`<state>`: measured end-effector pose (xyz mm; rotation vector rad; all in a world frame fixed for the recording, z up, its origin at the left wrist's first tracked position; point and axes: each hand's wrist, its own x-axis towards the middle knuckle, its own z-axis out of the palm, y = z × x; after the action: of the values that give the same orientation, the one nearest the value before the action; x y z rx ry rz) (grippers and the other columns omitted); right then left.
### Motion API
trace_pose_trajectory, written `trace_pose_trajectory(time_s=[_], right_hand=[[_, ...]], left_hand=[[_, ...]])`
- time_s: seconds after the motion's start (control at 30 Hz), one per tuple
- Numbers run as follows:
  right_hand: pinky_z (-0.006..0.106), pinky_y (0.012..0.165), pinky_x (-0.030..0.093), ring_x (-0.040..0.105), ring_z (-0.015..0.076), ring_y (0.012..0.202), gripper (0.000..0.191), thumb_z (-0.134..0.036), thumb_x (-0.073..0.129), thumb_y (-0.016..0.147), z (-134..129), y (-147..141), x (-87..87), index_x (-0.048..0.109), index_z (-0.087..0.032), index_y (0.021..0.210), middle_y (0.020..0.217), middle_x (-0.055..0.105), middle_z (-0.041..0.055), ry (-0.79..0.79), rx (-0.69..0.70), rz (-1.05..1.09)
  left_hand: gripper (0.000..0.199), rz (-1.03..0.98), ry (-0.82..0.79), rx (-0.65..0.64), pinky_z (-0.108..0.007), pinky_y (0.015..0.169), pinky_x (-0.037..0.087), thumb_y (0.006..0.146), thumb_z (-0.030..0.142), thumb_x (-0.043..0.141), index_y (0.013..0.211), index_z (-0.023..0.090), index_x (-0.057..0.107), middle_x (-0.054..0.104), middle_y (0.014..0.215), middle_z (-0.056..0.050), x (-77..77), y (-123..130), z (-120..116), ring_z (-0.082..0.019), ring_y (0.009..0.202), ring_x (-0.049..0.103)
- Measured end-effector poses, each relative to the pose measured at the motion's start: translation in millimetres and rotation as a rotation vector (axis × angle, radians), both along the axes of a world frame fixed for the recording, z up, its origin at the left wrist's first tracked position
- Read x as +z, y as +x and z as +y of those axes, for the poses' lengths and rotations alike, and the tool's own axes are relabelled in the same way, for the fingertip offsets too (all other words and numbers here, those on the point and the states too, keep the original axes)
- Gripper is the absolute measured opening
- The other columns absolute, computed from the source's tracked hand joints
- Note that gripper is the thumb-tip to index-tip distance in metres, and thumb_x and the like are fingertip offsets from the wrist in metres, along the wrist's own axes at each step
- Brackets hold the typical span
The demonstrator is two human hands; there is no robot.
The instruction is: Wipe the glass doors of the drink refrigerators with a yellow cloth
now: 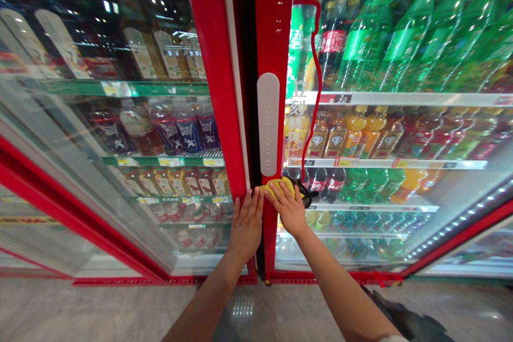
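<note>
My right hand [289, 207] presses a bunched yellow and dark cloth [280, 187] against the red frame [271, 235] of the right cooler door, just below its pale vertical handle [268, 125]. Its fingers lie bent over the cloth. My left hand [247, 220] rests flat on the red edge of the left cooler door [218, 80], with fingers stretched upward and nothing in it. The fingertips of both hands are close together at the gap between the doors. Part of the cloth is hidden under the right fingers.
Behind the right glass stand shelves [385, 99] of green, orange and dark bottles. More bottled drinks fill the left cooler's shelves [160, 88]. A grey tiled floor [132, 310] runs along the bottom, with a dark object [412, 320] at the lower right.
</note>
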<state>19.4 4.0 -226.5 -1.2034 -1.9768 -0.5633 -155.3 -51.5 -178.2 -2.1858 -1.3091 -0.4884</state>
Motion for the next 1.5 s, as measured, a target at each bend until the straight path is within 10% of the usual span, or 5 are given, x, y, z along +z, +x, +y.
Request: trace_pose_trajectory(time_s=[0.57,0.83,1.07,1.3,1.5], right_hand=[[0.054,0.127,0.004,0.035,0.0227,0.150,0.056,-0.023,0.051,0.099,5.1,36.4,44.6,0.044,-0.044,0.151,0.159,0.046,-0.0024,0.079,-0.088,-0.003],[0.057,0.126,0.004,0.038,0.0277,0.148,0.051,-0.020,0.051,0.097,-9.2,41.9,-31.7,0.054,-0.035,0.146,0.151,0.056,0.0050,0.057,-0.162,0.012],[0.052,0.126,-0.001,0.040,0.0220,0.146,0.053,-0.031,0.052,0.101,6.2,75.1,11.5,0.043,-0.044,0.151,0.156,0.051,-0.0014,0.040,-0.074,-0.027],[0.061,0.123,0.002,0.034,0.0285,0.149,0.055,-0.022,0.054,0.098,-9.4,88.1,-42.8,0.048,-0.038,0.149,0.153,0.054,0.0042,-0.007,-0.155,0.011],[0.055,0.126,0.000,0.038,0.0227,0.147,0.055,-0.031,0.053,0.101,4.0,114.0,15.6,0.040,-0.045,0.152,0.157,0.049,-0.0035,0.048,-0.086,-0.018]], left_hand=[[0.076,-0.077,0.018,-0.023,-0.054,0.127,0.021,0.089,0.016,0.049,0.161,0.012,0.023,0.022,0.168,-0.012,4.3,22.7,12.9,-0.028,0.158,0.011],[0.074,-0.052,0.036,-0.022,-0.052,0.128,0.018,0.090,0.015,0.049,0.160,0.013,0.026,0.022,0.168,-0.011,-7.4,31.3,13.1,-0.027,0.158,0.009],[0.073,-0.048,0.053,0.004,-0.055,0.127,0.017,0.091,0.011,0.045,0.161,0.012,0.024,0.023,0.168,-0.012,-6.7,54.3,19.0,-0.027,0.158,0.007],[0.073,-0.027,0.032,-0.004,-0.053,0.128,0.016,0.092,0.015,0.047,0.161,0.014,0.025,0.022,0.168,-0.011,-9.6,67.7,19.5,-0.027,0.158,0.010],[0.071,-0.011,0.027,-0.015,-0.054,0.127,0.019,0.090,0.012,0.049,0.158,0.013,0.032,0.020,0.168,-0.012,0.7,91.0,25.6,-0.030,0.158,0.010]])
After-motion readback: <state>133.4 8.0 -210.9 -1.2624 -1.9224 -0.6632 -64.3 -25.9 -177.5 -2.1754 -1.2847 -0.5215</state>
